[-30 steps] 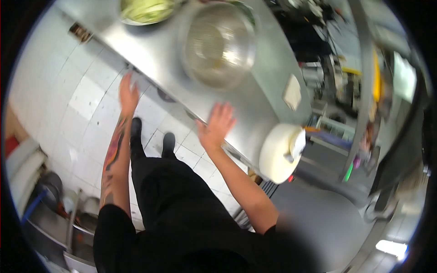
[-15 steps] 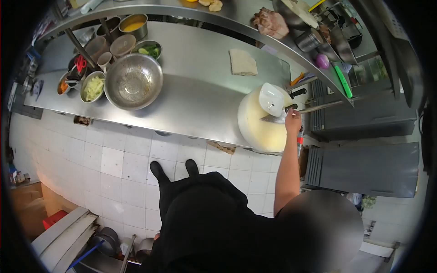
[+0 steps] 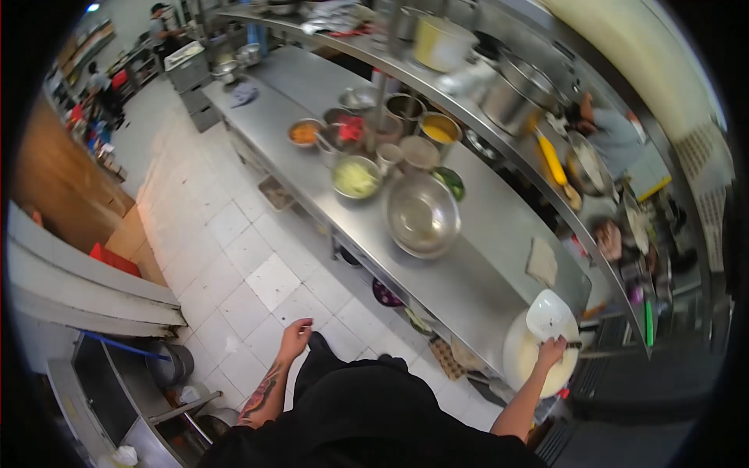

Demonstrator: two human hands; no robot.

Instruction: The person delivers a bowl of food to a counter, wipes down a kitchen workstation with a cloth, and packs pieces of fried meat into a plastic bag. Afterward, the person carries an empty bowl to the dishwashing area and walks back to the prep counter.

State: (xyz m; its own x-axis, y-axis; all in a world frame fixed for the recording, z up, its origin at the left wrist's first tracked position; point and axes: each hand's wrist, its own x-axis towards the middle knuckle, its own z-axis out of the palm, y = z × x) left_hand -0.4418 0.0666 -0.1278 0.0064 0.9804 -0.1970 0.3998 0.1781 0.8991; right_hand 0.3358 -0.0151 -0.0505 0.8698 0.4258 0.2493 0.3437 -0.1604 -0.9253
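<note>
Reaches with the right hand [image 3: 552, 351] to a short black handle [image 3: 574, 345], over a thick, round white block with a cream-coloured top [image 3: 517, 359], set by the front corner at the right end of a long stainless-steel counter [image 3: 480, 300]. Juts from beside the fingers, with its long axis lying across the view and its free end pointing outward past the counter's right edge. Cannot tell a closed grip from a mere touch there. Also comes close, at the fingertips, to an open white plastic container [image 3: 548, 312] on the block, with its long axis running roughly from front edge to back edge. Holds the left hand [image 3: 295, 337] well apart, over the white tiled floor [image 3: 273, 282] before the counter's front edge, with loosely bent fingers. Leads outward to a folded off-white cloth [image 3: 542, 262] near the back edge, then to a wide, shiny steel bowl [image 3: 421, 218] around mid-length. Continues leftward to a smaller metal bowl of pale green slices [image 3: 356, 178], close to the front edge.
</note>
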